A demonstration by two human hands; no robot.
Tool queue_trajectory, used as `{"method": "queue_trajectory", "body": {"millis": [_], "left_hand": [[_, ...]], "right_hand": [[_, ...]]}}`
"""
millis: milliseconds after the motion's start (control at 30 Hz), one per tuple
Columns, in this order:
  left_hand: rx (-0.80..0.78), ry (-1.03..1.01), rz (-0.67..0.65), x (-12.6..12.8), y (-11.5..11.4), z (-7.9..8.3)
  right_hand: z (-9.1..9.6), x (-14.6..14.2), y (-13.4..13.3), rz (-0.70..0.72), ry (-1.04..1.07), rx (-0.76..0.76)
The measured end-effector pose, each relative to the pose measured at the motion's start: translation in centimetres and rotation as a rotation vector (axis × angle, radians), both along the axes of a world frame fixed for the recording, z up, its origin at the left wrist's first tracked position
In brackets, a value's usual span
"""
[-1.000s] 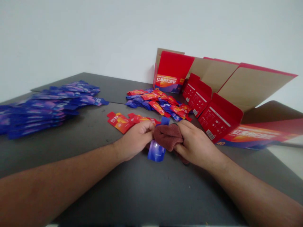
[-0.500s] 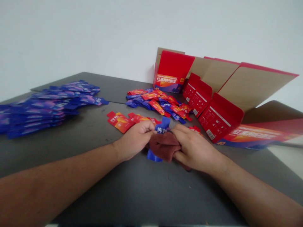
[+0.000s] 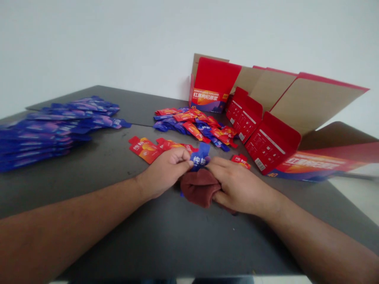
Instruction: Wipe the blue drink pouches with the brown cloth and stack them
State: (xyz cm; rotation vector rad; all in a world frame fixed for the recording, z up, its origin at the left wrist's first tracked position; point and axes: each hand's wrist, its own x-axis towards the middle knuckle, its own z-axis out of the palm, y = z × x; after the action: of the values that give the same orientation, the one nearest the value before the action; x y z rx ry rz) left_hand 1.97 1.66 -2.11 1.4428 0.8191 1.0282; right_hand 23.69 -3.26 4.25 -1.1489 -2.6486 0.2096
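My left hand (image 3: pixel 166 171) pinches the top of a blue sachet (image 3: pixel 200 157) with white characters. My right hand (image 3: pixel 238 185) is closed around a dark red cloth (image 3: pixel 199 190) that wraps the sachet's lower part, near the middle of the dark table (image 3: pixel 166 240). Just beyond my left hand lie red and orange sachets (image 3: pixel 145 149) flat on the table. One more red sachet (image 3: pixel 240 160) lies beside my right hand.
A large stack of blue sachets (image 3: pixel 50 128) fills the left side. A mixed heap of red and blue sachets (image 3: pixel 194 125) lies at the back centre. Open red cartons (image 3: pixel 260 130) and cardboard flaps (image 3: pixel 308 104) stand at the right, by the white wall.
The cloth in my right hand has slid down the blue sachet toward me, uncovering its upper printed part. My left hand keeps its pinch at the top.
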Motion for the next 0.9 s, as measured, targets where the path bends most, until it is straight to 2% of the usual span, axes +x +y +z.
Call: {"method": "queue_trajectory", "body": {"millis": [67, 200, 267, 333, 467, 667, 733, 833, 900], "left_hand": [[0.032, 0.025, 0.018, -0.1, 0.1, 0.0], [0.032, 0.084, 0.001, -0.3, 0.1, 0.1], [0.077, 0.125, -0.006, -0.3, 0.0, 0.4], [0.116, 0.156, -0.028, -0.3, -0.1, 0.6], [0.107, 0.164, -0.070, -0.3, -0.2, 0.7], [0.101, 0.131, -0.066, -0.5, -0.1, 0.1], [0.096, 0.150, -0.070, -0.4, -0.2, 0.1], [0.080, 0.138, -0.148, -0.3, -0.2, 0.3], [0.090, 0.126, -0.151, -0.3, -0.2, 0.2]], "right_hand": [[0.1, 0.0, -0.1, -0.046, 0.008, 0.030], [0.0, 0.5, 0.7, -0.292, 0.128, 0.192], [-0.1, 0.7, 1.0, -0.357, 0.176, 0.220], [-0.1, 0.7, 1.0, -0.319, 0.176, 0.200], [0.1, 0.5, 0.5, -0.132, 0.103, 0.103], [0.3, 0.8, 0.9, -0.367, 0.188, 0.163], [0.2, 0.8, 1.0, -0.347, 0.185, 0.143], [0.0, 0.9, 0.9, -0.244, 0.135, 0.125], [0.0, 0.9, 0.9, -0.246, 0.136, 0.132]]}}
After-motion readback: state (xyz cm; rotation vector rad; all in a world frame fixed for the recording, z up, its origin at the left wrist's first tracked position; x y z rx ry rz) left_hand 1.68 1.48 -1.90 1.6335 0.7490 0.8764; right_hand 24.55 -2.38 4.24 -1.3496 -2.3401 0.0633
